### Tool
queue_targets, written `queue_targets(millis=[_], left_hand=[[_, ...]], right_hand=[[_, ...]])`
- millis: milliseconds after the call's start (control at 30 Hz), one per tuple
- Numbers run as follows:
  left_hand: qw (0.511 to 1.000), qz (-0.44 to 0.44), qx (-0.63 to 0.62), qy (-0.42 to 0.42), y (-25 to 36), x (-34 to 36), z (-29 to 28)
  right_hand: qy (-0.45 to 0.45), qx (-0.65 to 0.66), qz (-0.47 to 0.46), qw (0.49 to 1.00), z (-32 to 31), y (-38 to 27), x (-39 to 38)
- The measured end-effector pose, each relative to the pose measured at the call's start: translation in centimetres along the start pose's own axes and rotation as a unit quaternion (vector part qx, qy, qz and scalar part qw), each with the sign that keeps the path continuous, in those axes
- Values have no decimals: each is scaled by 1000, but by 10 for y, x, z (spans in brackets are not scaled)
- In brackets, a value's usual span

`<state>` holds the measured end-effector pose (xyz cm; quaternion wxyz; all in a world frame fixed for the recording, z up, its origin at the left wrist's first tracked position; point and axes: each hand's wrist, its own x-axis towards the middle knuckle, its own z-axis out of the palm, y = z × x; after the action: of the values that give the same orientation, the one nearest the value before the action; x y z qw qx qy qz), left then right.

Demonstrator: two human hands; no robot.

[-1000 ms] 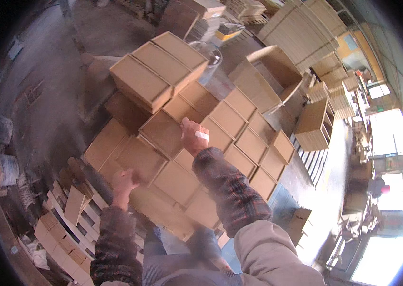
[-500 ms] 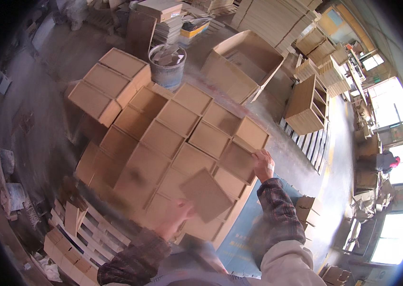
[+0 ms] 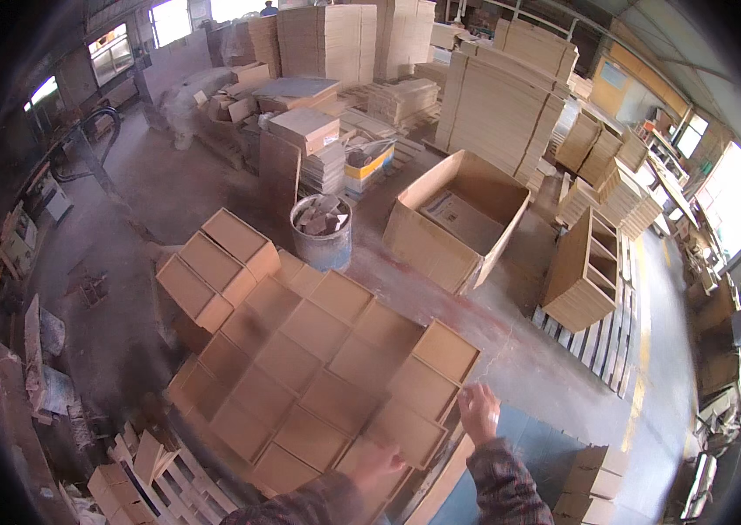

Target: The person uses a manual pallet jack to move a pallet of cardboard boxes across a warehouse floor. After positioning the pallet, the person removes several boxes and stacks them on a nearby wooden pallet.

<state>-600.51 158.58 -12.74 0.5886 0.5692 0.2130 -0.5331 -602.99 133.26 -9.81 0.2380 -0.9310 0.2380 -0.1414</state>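
Observation:
Shallow square wooden trays [image 3: 355, 398] with raised rims lie side by side in rows in front of me. My right hand [image 3: 481, 415] is at the right edge of the trays, beside a tray [image 3: 424, 388] near that edge. Its fingers are loosely bent and apart, and nothing shows in them. My left hand [image 3: 378, 461] is over the near trays, by the lower edge of a tray [image 3: 406, 432] at the near right. Motion blurs its fingers, so its grip and any contact cannot be made out.
A higher stack of trays [image 3: 215, 261] rises at the far left of the rows. Beyond stand a bucket of scraps [image 3: 322, 229] and a large open carton [image 3: 433, 241]. A wooden cabinet [image 3: 573, 278] sits on a slatted pallet at right. A blue sheet [image 3: 510, 464] lies near my right forearm.
My view has tilted up, showing more of the workshop. The tray lying askew near my left hand now lies roughly in line with the others. My left hand has moved toward the right-hand trays.

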Motion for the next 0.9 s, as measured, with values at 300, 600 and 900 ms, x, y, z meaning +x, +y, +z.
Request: queue_targets(millis=[300, 600, 900], left_hand=[[979, 106, 168, 43, -16, -2, -8], [972, 130, 193, 40, -32, 36, -24], [972, 100, 214, -2, -14, 34, -30]], right_hand=[[-47, 128, 254, 958, 22, -6, -117], [-84, 209, 253, 941, 43, -23, -134], [-17, 226, 261, 938, 57, -50, -132]])
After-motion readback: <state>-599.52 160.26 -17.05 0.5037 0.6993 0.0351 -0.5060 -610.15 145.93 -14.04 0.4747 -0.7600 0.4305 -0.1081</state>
